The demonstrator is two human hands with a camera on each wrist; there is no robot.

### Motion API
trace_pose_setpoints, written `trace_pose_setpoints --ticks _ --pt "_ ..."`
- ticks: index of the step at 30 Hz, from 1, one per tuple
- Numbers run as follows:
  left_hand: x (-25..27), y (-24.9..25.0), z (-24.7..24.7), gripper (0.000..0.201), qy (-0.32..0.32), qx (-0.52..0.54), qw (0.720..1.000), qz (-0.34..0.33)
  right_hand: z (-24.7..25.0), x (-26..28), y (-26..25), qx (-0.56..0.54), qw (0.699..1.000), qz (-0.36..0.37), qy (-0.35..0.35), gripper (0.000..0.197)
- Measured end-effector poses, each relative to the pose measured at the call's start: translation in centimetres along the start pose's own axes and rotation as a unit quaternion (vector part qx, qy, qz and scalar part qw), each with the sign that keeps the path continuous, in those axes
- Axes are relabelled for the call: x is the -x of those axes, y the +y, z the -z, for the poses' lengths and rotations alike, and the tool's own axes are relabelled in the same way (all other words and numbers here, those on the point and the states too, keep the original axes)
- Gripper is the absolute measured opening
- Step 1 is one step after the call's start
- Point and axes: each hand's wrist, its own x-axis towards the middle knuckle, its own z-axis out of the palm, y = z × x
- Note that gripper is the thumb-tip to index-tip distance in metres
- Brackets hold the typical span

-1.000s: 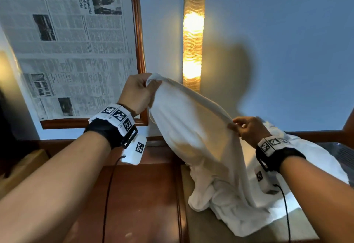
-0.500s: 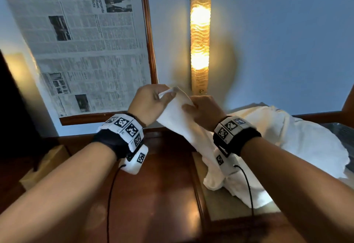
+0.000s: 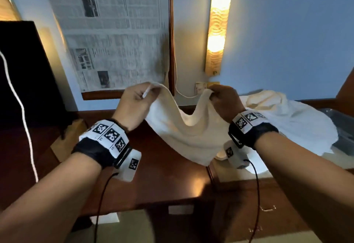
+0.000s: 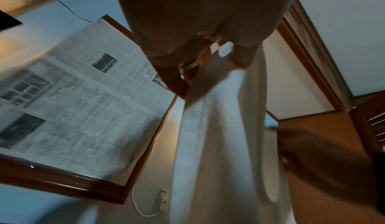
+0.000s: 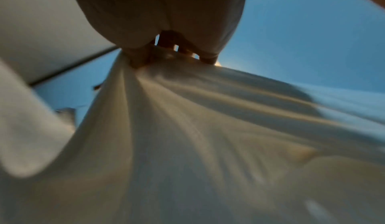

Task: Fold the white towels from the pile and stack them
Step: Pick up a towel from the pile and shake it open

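A white towel [image 3: 189, 133] hangs between my two hands above the dark wooden table [image 3: 168, 177]. My left hand [image 3: 139, 99] pinches one top corner of it, and my right hand [image 3: 220, 97] pinches the other, so the upper edge sags between them. The lower part drapes down toward the table. In the left wrist view the towel [image 4: 218, 145] falls from my fingers [image 4: 239, 58]. The right wrist view shows the cloth [image 5: 187, 137] spreading below my fingertips [image 5: 141, 59]. The pile of white towels [image 3: 287, 120] lies crumpled at the right.
A framed newspaper sheet [image 3: 115, 31] hangs on the blue wall, with a lit wall lamp [image 3: 218, 24] beside it. A dark screen [image 3: 23, 74] stands at the left with a white cable [image 3: 23, 112] across it. A socket [image 3: 201, 88] and cord sit behind the towel.
My hands were together at the towel's top half a second ago; they have drawn apart, spreading its upper edge. The view has tilted down, showing more of the table.
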Motion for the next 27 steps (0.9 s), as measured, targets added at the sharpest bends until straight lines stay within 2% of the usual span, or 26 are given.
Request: trace_pose_setpoints --ticks 1,3,6,8,10,15,18,21,23,24,25,27 --pt "0.1 0.2 -0.8 0.022 -0.016 0.027 0.999 0.007 0.3 0.2 -2.0 -0.029 0.999 0.039 0.001 0.023" --pt "0.4 1.0 -2.7 0.019 -0.032 0.092 0.995 0.038 1.2 0.7 -5.3 -0.06 0.993 0.104 -0.016 0.017" --pt "1.0 1.9 -5.8 0.024 -0.041 0.163 0.982 0.09 2.2 1.3 -6.9 -0.053 0.99 0.127 -0.028 0.013" --pt "1.3 2.1 -7.2 0.029 -0.05 0.208 0.969 0.121 2.5 1.6 -6.2 -0.032 0.994 0.101 -0.026 0.035" --pt "1.3 2.2 -8.2 0.033 -0.044 0.212 0.968 0.127 2.6 2.4 -5.4 -0.026 0.996 0.078 -0.018 0.046" --pt "0.3 3.3 -9.5 0.033 -0.033 0.194 0.974 0.108 3.3 4.8 -3.3 -0.036 0.996 0.078 -0.026 0.03" --pt "-0.6 3.5 -8.6 0.035 0.005 0.184 0.976 0.116 3.5 5.8 1.7 0.031 0.996 0.057 -0.056 0.026" --pt "-1.3 2.8 -7.3 0.037 0.027 0.21 0.965 0.152 3.4 6.4 9.3 0.073 0.989 -0.064 -0.112 0.034" --pt "-1.5 2.6 -7.6 0.037 0.01 0.242 0.955 0.171 3.3 6.0 11.3 0.058 0.982 -0.142 -0.108 0.036" --pt "-1.6 2.4 -8.1 0.037 0.005 0.247 0.953 0.174 3.1 5.3 11.0 0.051 0.981 -0.158 -0.102 0.032" --pt "-1.7 2.3 -8.7 0.038 0.002 0.246 0.954 0.173 3.0 4.3 10.1 0.044 0.984 -0.145 -0.095 0.028" --pt "-1.8 2.4 -10.3 0.04 0.015 0.228 0.96 0.159 2.9 2.1 6.8 0.005 0.996 -0.07 -0.063 0.019"
